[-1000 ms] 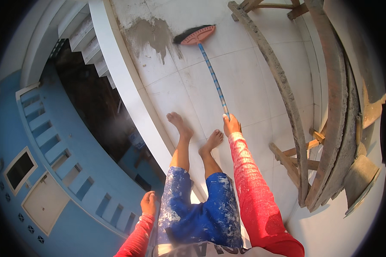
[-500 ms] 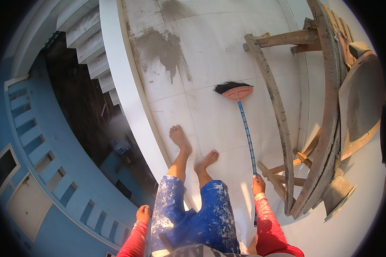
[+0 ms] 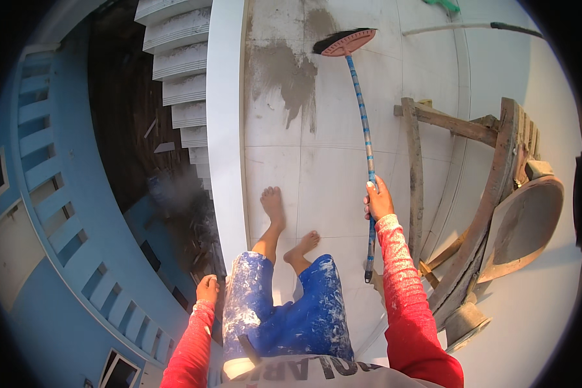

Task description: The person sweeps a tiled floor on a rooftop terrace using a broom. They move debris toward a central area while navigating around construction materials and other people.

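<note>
Left hand (image 3: pixel 207 288): little changed over the last half second. Nearer than the grey patch (image 3: pixel 291 81) and to its left, just beside the blue shorts (image 3: pixel 284 323). Fingers curled, nothing seen in them; whether fully closed, cannot tell.

Right hand (image 3: pixel 379 202): nearer than the patch, to its right. Clamped round the broom handle (image 3: pixel 363 116), a short end sticking back past the grip toward the wearer. Arm reaches further ahead than half a second ago.

From that hand the handle runs forward, leaning slightly left, passing between the patch and the wooden trestle (image 3: pixel 456 123), which stands right of the patch.

Broom head (image 3: pixel 347 43): farthest out, well ahead of the hand. Has shifted from pale tile on the patch's near right to just beside its far right edge. Judged: the bristles now work at soiled tile rather than cleaner floor. Touching or hovering, cannot tell.
</note>
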Tool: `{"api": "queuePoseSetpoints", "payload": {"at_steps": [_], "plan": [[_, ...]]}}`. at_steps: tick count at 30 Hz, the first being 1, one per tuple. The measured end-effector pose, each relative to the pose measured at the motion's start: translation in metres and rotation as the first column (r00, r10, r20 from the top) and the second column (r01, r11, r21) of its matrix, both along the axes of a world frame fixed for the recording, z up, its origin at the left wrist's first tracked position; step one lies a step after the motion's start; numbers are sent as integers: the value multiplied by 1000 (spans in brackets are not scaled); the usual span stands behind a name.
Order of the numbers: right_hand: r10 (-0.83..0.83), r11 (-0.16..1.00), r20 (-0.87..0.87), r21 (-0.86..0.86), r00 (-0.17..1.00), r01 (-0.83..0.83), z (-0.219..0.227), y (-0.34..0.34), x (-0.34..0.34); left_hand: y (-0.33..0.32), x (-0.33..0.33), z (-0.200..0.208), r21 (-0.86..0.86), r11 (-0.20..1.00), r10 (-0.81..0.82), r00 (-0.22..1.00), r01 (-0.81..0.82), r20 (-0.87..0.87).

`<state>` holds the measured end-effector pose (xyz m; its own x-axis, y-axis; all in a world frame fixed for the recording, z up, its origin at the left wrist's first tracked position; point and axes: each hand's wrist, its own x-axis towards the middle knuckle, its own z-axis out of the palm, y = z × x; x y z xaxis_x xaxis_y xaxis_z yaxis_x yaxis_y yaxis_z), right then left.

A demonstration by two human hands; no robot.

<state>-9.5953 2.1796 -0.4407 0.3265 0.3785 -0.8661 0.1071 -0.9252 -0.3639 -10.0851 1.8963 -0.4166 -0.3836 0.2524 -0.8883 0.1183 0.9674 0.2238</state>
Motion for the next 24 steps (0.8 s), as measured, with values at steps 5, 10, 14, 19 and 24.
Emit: {"api": "queuePoseSetpoints", "payload": {"at_steps": [5,10,14,19,24], "plan": [[538,840,223,-63,813,-539,94,-44,30,-38,25,22,-69,987,145,988,-148,-55],[931,364,55,-120,360,-924,151,2,58,-85,84,49,-250,944,195,975,-217,-109],[971,-83,-233,-101,-58,-991,116,57,40,-104,170,83,-286,865,379,911,-412,-165],[921,-369,-169,-99,-350,-924,24,45,-17,-82,285,97,-315,949,-64,978,-2,-199],[802,-594,-46,-176,-596,-785,-17,125,14,-69,346,75,-331,911,203,966,-246,-160]]}}
